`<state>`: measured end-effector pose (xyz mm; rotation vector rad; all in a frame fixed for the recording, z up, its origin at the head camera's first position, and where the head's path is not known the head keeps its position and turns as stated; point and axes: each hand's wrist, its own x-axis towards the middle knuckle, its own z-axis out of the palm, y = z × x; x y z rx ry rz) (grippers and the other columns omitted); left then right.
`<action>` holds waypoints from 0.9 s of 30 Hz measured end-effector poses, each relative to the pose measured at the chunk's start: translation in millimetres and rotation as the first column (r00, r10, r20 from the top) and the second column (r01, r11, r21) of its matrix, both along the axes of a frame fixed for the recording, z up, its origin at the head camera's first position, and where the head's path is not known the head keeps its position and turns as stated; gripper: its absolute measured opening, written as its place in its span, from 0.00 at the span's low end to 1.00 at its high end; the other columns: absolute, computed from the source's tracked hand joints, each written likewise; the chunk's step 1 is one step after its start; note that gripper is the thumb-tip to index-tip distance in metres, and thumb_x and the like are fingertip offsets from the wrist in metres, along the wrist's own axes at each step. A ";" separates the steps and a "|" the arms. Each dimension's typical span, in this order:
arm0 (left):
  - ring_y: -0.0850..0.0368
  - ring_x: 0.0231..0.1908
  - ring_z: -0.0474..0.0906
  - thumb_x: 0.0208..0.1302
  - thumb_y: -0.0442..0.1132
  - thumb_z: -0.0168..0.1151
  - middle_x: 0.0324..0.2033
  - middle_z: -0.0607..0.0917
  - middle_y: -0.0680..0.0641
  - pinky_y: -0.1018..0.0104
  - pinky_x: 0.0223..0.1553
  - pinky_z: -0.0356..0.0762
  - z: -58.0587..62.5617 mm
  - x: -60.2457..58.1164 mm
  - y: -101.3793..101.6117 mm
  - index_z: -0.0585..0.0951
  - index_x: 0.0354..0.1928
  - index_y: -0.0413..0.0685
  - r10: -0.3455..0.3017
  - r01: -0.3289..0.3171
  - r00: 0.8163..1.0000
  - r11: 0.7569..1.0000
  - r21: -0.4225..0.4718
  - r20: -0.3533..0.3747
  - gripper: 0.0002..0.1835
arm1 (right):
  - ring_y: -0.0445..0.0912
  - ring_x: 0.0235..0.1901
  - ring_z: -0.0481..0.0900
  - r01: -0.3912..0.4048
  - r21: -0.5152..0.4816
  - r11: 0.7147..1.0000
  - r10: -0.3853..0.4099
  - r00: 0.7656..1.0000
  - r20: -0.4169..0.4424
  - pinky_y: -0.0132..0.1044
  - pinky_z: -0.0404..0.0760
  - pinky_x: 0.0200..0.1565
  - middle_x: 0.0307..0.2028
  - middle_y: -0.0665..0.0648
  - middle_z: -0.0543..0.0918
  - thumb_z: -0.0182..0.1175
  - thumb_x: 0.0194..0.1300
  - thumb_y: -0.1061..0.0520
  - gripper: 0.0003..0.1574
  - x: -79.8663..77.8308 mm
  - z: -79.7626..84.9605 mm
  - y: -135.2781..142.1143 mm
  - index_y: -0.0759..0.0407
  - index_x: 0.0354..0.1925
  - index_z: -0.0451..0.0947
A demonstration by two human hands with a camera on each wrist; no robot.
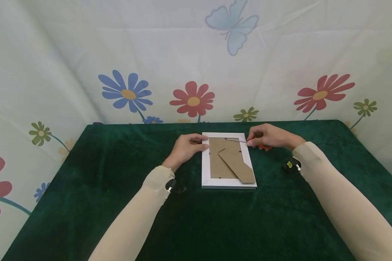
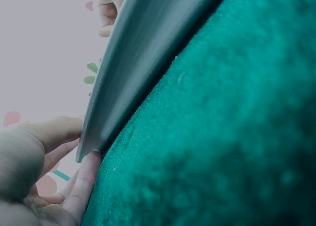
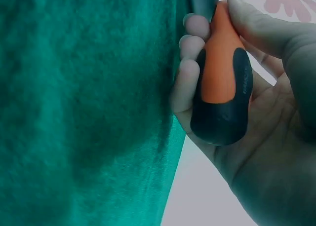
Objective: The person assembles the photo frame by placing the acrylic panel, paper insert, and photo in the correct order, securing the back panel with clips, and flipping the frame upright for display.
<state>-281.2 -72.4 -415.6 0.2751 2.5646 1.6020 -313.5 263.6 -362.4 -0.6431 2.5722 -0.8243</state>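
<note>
A white picture frame (image 1: 205, 166) lies back side up on the green cloth, its brown backing board (image 1: 217, 163) and slanted stand leg (image 1: 236, 166) showing. My left hand (image 1: 184, 149) holds the frame's left edge near the far corner; in the left wrist view, its fingers (image 2: 85, 179) touch the grey side of the frame (image 2: 133, 63). My right hand (image 1: 268, 136) grips a screwdriver with an orange and black handle (image 3: 219, 78). The screwdriver's thin metal shaft (image 1: 236, 140) reaches across the frame's right border, its tip over the far part of the backing board.
Dark green velvety cloth (image 1: 117, 174) covers the table around the frame. Behind it hangs a pale curtain (image 1: 170, 47) printed with flowers and a butterfly. Small dark fasteners (image 1: 240, 151) stand along the edge of the backing board.
</note>
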 end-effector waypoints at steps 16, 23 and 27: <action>0.51 0.49 0.84 0.70 0.44 0.74 0.52 0.88 0.50 0.53 0.59 0.83 -0.9 -0.8 -1.0 0.88 0.60 0.56 0.003 -0.003 1.000 1.000 -0.009 -0.001 0.18 | 0.54 0.37 0.79 0.094 -0.144 0.985 -0.102 0.994 -0.049 0.43 0.82 0.37 0.41 0.58 0.85 0.65 0.78 0.46 0.16 15.5 -0.1 -11.6 0.57 0.52 0.85; 0.51 0.49 0.84 0.70 0.44 0.74 0.52 0.88 0.50 0.53 0.59 0.83 0.5 -0.1 -0.8 0.88 0.60 0.55 0.000 0.000 1.000 1.000 -0.004 0.005 0.18 | 0.54 0.37 0.79 0.076 -0.161 0.984 -0.087 0.995 -0.059 0.43 0.81 0.37 0.42 0.57 0.84 0.66 0.77 0.45 0.17 19.0 -1.5 -24.6 0.56 0.52 0.85; 0.51 0.49 0.84 0.70 0.44 0.74 0.52 0.88 0.50 0.52 0.60 0.82 1.3 -0.2 -0.4 0.88 0.60 0.55 -0.004 0.004 1.000 1.000 -0.004 0.010 0.18 | 0.54 0.37 0.79 0.080 -0.161 0.984 -0.090 0.994 -0.057 0.42 0.81 0.36 0.41 0.57 0.83 0.67 0.76 0.46 0.17 20.3 -2.9 -26.8 0.55 0.52 0.85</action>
